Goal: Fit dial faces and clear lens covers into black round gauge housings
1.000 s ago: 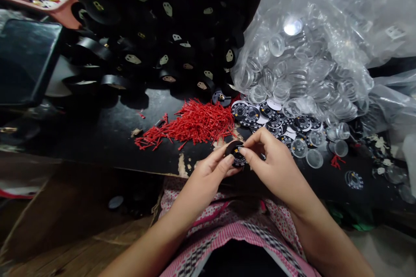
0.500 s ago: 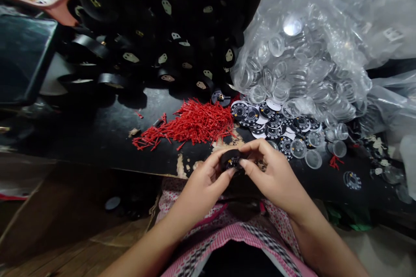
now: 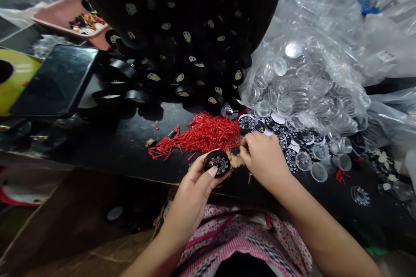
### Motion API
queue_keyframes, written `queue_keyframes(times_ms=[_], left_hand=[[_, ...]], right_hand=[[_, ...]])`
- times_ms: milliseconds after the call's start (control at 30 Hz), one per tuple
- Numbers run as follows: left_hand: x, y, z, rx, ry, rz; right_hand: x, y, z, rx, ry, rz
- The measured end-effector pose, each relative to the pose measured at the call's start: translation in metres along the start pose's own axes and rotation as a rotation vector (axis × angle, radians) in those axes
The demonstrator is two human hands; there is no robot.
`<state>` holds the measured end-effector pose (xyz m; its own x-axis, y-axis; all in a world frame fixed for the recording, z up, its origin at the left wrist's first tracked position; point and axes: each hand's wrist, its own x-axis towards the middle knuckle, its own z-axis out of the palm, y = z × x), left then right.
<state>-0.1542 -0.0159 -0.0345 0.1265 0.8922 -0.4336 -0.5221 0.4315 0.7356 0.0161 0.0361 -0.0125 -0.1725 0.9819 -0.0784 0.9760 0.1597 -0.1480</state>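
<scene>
My left hand holds a small round black dial with a white scale printed on its face, thumb on the rim and face turned up. My right hand has let go of it and reaches to the table, fingers curled at the right edge of a heap of thin red pointers. What those fingertips pinch, if anything, is too small to see. Just beyond lie several printed dial faces.
A big pile of black round housings fills the back. A plastic bag of clear round lenses sits at the right, loose lenses in front. A dark phone and a pink tray are at the left.
Both hands were together on the dial; now my right hand has left it and moved forward to the red pointers. The left hand keeps the dial. The view has tilted upward.
</scene>
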Motion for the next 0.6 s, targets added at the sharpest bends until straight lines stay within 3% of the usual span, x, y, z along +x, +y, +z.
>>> queue_keyframes(times_ms=[167,300,467,600], left_hand=[[0.006,-0.002,0.013,-0.091,0.002,0.011],[0.011,-0.003,0.02,-0.101,0.031,0.019],[0.011,0.003,0.02,-0.136,-0.021,0.013],[0.013,0.005,0.02,-0.108,0.047,0.033]], right_hand=[[-0.013,-0.002,0.0,0.198,0.029,-0.001],[-0.025,-0.005,-0.004,0.329,0.127,-0.069],[-0.033,-0.005,-0.008,0.334,0.205,-0.141],[-0.037,-0.007,-0.017,0.583,0.186,-0.143]])
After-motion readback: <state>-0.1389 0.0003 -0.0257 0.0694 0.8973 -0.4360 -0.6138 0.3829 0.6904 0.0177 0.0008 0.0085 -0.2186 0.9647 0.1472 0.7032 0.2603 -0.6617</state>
